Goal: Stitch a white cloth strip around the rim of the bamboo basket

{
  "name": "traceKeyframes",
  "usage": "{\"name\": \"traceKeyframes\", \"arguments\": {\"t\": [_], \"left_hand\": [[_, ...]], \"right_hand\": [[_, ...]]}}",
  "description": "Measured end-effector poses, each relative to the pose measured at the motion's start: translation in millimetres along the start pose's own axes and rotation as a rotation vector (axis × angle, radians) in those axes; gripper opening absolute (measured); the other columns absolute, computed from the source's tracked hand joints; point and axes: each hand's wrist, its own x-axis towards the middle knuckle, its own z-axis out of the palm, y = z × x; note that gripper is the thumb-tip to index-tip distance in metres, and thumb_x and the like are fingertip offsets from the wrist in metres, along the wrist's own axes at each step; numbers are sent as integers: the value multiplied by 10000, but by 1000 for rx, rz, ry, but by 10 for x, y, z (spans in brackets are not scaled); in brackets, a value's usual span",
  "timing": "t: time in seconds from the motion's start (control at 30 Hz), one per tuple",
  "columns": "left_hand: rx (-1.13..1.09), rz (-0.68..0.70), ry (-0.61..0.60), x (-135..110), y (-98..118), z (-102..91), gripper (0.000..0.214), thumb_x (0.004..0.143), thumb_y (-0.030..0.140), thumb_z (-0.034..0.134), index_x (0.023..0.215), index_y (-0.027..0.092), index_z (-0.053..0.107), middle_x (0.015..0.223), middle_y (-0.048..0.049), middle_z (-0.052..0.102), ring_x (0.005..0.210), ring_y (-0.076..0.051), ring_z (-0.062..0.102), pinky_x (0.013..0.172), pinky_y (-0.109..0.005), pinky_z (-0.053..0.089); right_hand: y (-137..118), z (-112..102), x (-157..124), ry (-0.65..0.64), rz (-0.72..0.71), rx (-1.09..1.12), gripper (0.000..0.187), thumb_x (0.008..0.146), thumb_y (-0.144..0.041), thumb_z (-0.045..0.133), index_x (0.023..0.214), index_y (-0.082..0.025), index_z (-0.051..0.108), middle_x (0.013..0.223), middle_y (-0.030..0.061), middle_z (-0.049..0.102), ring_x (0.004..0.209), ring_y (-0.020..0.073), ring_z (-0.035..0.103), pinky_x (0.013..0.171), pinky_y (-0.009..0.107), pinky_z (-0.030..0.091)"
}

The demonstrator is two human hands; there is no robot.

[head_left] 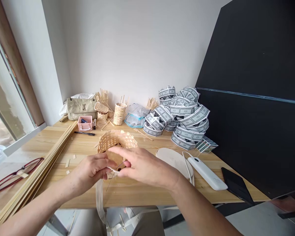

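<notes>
A woven bamboo basket [118, 139] lies tilted on the table with its opening toward me. My left hand [94, 168] is closed at its near rim, pinching a white cloth strap [99, 198] that hangs over the table edge to my lap. My right hand [147, 167] is at the same spot, its index finger stretched over the basket and its thumb against the strap's end. A thin dark thread [110, 182] runs from the right fingers down past the strap. Whether a needle is on it cannot be made out. The fingers hide part of the rim.
Bamboo strips [46, 157] and red glasses [14, 173] lie at left. Behind stand a handbag [81, 108], a pink box [85, 124], small baskets [119, 114] and stacked patterned bands [186, 114]. At right are a white disc [170, 159], a power bank [207, 173] and a phone [237, 185].
</notes>
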Motion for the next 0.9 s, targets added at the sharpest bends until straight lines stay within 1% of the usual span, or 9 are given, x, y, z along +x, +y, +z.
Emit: {"name": "traceKeyframes", "arguments": {"t": [0.13, 0.23, 0.33, 0.4, 0.53, 0.6, 0.73, 0.8, 0.9], "left_hand": [[67, -2, 61, -72, -85, -19, 279, 893, 195, 410, 1016, 217, 659, 741, -31, 561, 603, -84, 579, 545, -145, 491], [0, -43, 167, -111, -139, -50, 287, 890, 179, 412, 1013, 238, 664, 749, -16, 551, 583, -74, 579, 541, -144, 496], [-92, -19, 244, -130, -128, -92, 278, 892, 190, 425, 1008, 256, 669, 739, -11, 539, 584, -76, 576, 527, -145, 498], [-120, 1, 230, -143, -89, -125, 271, 893, 190, 440, 1010, 273, 669, 718, -4, 532, 576, -71, 565, 524, -139, 485], [-202, -10, 164, -194, -16, -212, 233, 885, 212, 483, 995, 280, 676, 667, 6, 536, 560, -74, 563, 512, -145, 462], [-260, -21, 176, -225, -16, -260, 214, 879, 226, 500, 981, 288, 678, 628, 14, 553, 558, -83, 566, 502, -151, 451], [-323, -74, 272, -270, -96, -330, 213, 857, 221, 532, 980, 318, 678, 598, 25, 588, 553, -104, 562, 531, -200, 460], [-308, -99, 346, -275, -149, -343, 196, 839, 227, 555, 961, 301, 689, 586, 17, 592, 534, -112, 555, 520, -212, 457], [-227, -185, 468, -256, -188, -326, 146, 804, 266, 596, 897, 254, 709, 569, 4, 594, 540, -123, 549, 511, -211, 453]], "right_hand": [[5, -45, -157, 212, 193, 241, 416, 757, -124, 561, 1132, -303, 563, 593, -72, 506, 537, 90, 446, 526, 190, 310], [48, 99, -329, 303, 311, 395, 351, 740, -157, 551, 1065, -284, 585, 599, -68, 478, 525, 88, 430, 500, 187, 315], [128, 283, -444, 371, 376, 562, 281, 747, -213, 521, 1020, -227, 588, 622, -42, 498, 547, 106, 457, 504, 199, 338], [187, 348, -475, 414, 382, 555, 220, 751, -225, 506, 945, -205, 607, 622, -25, 519, 560, 122, 473, 525, 217, 353], [364, 349, -469, 549, 408, 311, 127, 725, -160, 470, 698, -190, 590, 648, 6, 548, 596, 145, 455, 561, 246, 318], [502, 379, -442, 595, 436, 375, 113, 714, -164, 469, 677, -182, 574, 668, 13, 543, 625, 151, 442, 572, 248, 305], [725, 574, -395, 547, 457, 591, 127, 735, -256, 476, 688, -170, 557, 589, -15, 467, 560, 124, 405, 528, 225, 302], [730, 665, -406, 502, 452, 694, 186, 757, -330, 472, 691, -169, 534, 548, -34, 421, 512, 107, 387, 498, 213, 304], [643, 719, -471, 379, 393, 840, 284, 757, -436, 492, 698, -162, 531, 538, -31, 442, 485, 95, 408, 476, 202, 327]]}}
